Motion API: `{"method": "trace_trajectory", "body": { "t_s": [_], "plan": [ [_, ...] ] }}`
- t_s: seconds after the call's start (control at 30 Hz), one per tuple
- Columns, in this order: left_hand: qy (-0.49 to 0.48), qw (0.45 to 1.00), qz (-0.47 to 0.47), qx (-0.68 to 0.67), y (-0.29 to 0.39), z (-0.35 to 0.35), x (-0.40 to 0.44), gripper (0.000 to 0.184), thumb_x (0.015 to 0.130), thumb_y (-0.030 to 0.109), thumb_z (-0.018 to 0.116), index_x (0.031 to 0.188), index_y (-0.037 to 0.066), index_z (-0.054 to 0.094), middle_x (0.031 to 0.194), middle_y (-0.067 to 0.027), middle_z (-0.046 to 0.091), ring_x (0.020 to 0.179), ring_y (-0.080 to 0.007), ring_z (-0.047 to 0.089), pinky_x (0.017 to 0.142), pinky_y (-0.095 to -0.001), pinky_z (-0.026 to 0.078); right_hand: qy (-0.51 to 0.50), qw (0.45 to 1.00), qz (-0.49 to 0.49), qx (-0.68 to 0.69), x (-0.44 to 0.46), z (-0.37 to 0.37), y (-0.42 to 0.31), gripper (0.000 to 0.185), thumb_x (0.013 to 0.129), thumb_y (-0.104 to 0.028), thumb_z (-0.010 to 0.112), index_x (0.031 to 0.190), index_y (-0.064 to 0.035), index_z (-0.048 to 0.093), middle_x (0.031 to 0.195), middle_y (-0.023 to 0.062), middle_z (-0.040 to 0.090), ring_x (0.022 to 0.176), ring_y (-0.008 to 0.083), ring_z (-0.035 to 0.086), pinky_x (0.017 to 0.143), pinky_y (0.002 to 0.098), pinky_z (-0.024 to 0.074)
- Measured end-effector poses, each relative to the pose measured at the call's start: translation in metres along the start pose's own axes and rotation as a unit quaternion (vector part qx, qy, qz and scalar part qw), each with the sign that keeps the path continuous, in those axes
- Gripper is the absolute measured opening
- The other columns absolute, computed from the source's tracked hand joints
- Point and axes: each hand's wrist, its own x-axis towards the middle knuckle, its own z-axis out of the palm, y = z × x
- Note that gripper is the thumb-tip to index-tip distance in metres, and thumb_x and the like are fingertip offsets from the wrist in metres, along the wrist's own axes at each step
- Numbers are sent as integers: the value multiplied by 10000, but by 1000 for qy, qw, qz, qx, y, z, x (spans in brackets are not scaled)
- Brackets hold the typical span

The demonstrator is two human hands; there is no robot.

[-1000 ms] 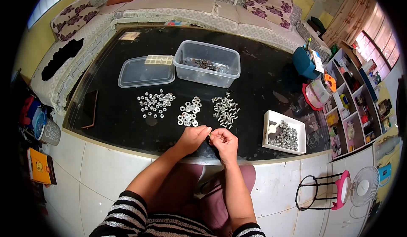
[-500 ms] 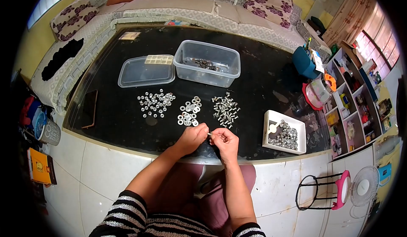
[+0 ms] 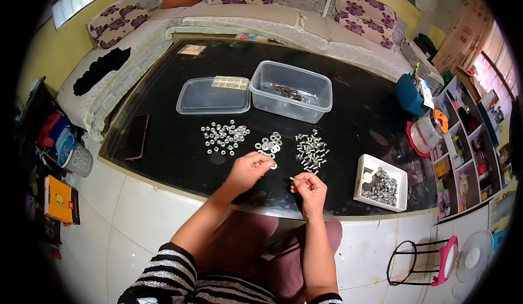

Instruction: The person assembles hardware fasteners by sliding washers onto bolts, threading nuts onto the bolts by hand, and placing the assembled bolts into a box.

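Note:
My left hand [image 3: 249,172] is closed in a pinch at the near edge of the washer pile [image 3: 271,140], with a flat metal washer [image 3: 274,166] at its fingertips. To its right, my right hand [image 3: 310,191] pinches a small metal bolt [image 3: 292,179], whose end sticks out toward the left. Short bolts [image 3: 311,150] lie in a heap just beyond the right hand. A loose group of small nuts [image 3: 222,135] is spread to the left of the washers. On the right, a white box [image 3: 379,206] holds many metal fasteners [image 3: 385,187].
A clear plastic tub [image 3: 291,107] with dark metal pieces stands farther back on the black table [image 3: 180,140], its lid [image 3: 210,100] lying beside it. A phone [image 3: 137,136] rests near the left edge. Shelves [image 3: 463,157] stand beyond the right side.
My hands have drawn apart. The left has moved to the washers and holds one at its fingertips; the right keeps the bolt. The whole view has shifted a little.

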Motion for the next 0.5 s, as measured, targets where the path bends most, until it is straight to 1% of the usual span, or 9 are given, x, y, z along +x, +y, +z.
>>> {"method": "trace_trajectory", "body": {
  "t_s": [0.03, 0.07, 0.13, 0.23, 0.27, 0.37, 0.4, 0.47, 0.5],
  "plan": [
    [3, 999, 14, 48, 4, -13, 0, 132, 779, 128, 585, 854, 32, 634, 743, -6, 529, 612, -57, 469, 575, -196, 404, -4, 1000, 1, 3, 0, 0, 0, 27, 752, -4, 562, 772, 15, 561, 668, 36, 560, 557, 89, 529, 530, 207, 451],
    [17, 994, 53, 90, 5, -25, 1, 135, 766, 113, 589, 877, 50, 632, 740, -12, 533, 612, -60, 469, 575, -197, 405, -3, 1000, -2, 3, 0, 0, 0, 26, 751, -3, 562, 772, 13, 561, 667, 36, 559, 557, 90, 530, 530, 208, 451],
    [30, 982, 25, 186, 12, -52, 1, 146, 753, 93, 593, 889, 50, 626, 757, -36, 553, 607, -79, 491, 582, -209, 419, -5, 1000, -6, 7, 0, -1, 1, 26, 750, -2, 561, 771, 12, 561, 666, 36, 559, 558, 90, 530, 529, 209, 451],
    [82, 966, 29, 243, 6, -90, 0, 161, 742, 70, 592, 897, 32, 614, 757, -77, 575, 603, -121, 531, 589, -234, 441, -1, 1000, 1, 17, 0, -1, 1, 59, 745, 38, 560, 801, 19, 561, 691, 28, 567, 580, 69, 534, 547, 189, 454],
    [103, 959, 37, 263, 2, -102, 0, 163, 735, 68, 599, 893, 32, 618, 730, -71, 569, 590, -115, 520, 574, -229, 434, -2, 1000, 1, 21, 0, -1, 0, 59, 745, 38, 560, 801, 19, 561, 691, 28, 567, 580, 69, 534, 547, 189, 454],
    [152, 946, 25, 286, -2, -127, 0, 158, 721, 66, 612, 876, 40, 633, 707, -53, 558, 570, -102, 500, 548, -223, 417, -2, 1000, -2, 9, 0, 0, 0, 60, 744, 40, 557, 799, 18, 559, 689, 29, 567, 579, 68, 533, 547, 190, 453],
    [174, 939, 44, 293, -12, -135, 2, 155, 716, 68, 620, 869, 47, 637, 720, -52, 556, 590, -103, 506, 559, -215, 419, -3, 1000, -2, 11, 0, 1, -1, 60, 744, 40, 557, 799, 18, 559, 689, 29, 567, 579, 68, 533, 547, 190, 453],
    [191, 938, 54, 285, -20, -143, 4, 159, 714, 76, 627, 870, 52, 640, 746, -55, 560, 612, -114, 514, 577, -221, 425, 8, 1000, -9, -2, 0, 2, -1, 36, 739, -5, 572, 768, 11, 558, 666, 36, 558, 548, 90, 528, 523, 209, 450],
    [191, 938, 54, 285, -23, -144, 5, 159, 714, 76, 627, 870, 52, 640, 746, -55, 560, 612, -114, 514, 577, -221, 425, 9, 1000, -11, -2, 0, 2, 0, 35, 739, -3, 571, 768, 13, 558, 667, 37, 558, 548, 90, 529, 522, 208, 451]
  ]
}}
